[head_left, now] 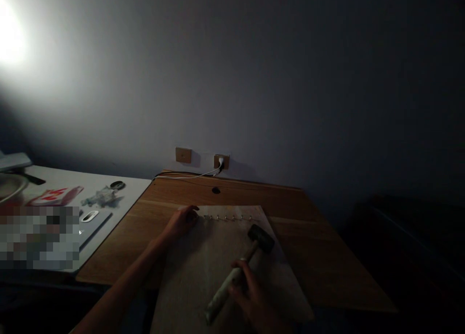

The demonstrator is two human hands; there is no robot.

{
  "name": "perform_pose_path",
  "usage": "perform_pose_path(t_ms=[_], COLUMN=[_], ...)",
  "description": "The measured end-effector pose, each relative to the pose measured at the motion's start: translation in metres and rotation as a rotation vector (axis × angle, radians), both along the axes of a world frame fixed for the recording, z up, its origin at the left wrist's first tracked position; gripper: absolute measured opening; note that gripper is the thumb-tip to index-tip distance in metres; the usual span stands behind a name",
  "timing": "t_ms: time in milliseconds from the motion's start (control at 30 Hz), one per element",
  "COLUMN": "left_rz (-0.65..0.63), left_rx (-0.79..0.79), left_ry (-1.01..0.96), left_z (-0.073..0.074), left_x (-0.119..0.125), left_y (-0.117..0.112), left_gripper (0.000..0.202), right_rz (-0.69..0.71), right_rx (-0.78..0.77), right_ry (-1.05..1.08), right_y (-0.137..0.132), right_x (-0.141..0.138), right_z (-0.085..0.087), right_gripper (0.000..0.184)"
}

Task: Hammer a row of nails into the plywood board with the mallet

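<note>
My right hand (247, 288) is wrapped round the handle of a mallet (260, 238), near the middle of its length. The mallet's dark, blocky head is at the upper right, above a pale flat board (203, 276). A row of several small shiny nails or screws (225, 218) stands along the board's far edge. At the left end of this row my left hand (184, 220) rests by the board's far left corner, fingers curled together. Dim light hides what its fingertips hold, if anything.
The board lies on a wooden table (327, 266). Behind, cables run to a wall socket (221, 161). On the left, a white table (134, 191) holds a red-and-white packet (54, 196), a crumpled clear bag (103, 197) and a bowl (10, 186).
</note>
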State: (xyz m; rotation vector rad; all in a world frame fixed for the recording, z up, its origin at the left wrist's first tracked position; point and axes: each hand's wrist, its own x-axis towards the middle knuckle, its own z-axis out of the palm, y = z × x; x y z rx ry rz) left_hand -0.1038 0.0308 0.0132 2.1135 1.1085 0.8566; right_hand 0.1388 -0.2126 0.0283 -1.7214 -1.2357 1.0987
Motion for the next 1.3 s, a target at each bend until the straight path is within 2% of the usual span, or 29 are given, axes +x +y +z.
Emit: perform_pose_path(t_ms=[100,233,333,400,533,633,833,933,1033,1167,1300], left_rz=[0.035,0.104,0.126,0.124,0.176,0.265,0.268,0.245,0.184,0.024,-0.172], left_rx=[0.101,0.307,0.365,0.367,0.361,0.347,0.37,0.365,0.383,0.351,0.252], left_ry=[0.022,0.085,0.139,0.156,0.207,0.192,0.208,0.241,0.248,0.239,0.245], left_z=[-0.001,-0.001,-0.003,-0.007,-0.017,-0.017,-0.001,0.004,0.006,0.012,0.025], left_x=[-0.005,-0.02,-0.039,-0.052,-0.07,-0.071,-0.057,-0.05,-0.036,0.0,0.051], left_y=[-0.005,-0.035,-0.066,-0.083,-0.106,-0.118,-0.136,-0.137,-0.132,-0.123,-0.119], left_gripper=[0.033,0.024,0.028,0.031,0.034,0.029,0.023,0.022,0.021,0.019,0.024], right_rz=[0.079,0.032,-0.055,-0.096,-0.09,-0.081,-0.001,0.002,-0.027,-0.101,-0.159], right_rx=[-0.021,-0.027,0.116,0.215,0.381,0.473,0.571,0.613,0.592,0.585,0.546], right_ry=[-0.088,-0.252,-0.343,-0.417,-0.558,-0.706,-0.949,-1.055,-1.129,-1.173,-1.176], right_y=[0.008,0.011,0.009,0.005,-0.005,-0.014,-0.024,-0.026,-0.027,-0.031,-0.039], right_x=[-0.002,0.0,0.014,0.027,0.053,0.067,0.081,0.086,0.098,0.133,0.184], right_z=[0.005,0.013,0.018,0.018,0.007,-0.01,-0.035,-0.037,-0.034,-0.033,-0.036], right_gripper=[0.052,0.05,0.037,0.04,0.032,0.029,0.035,0.036,0.037,0.039,0.042])
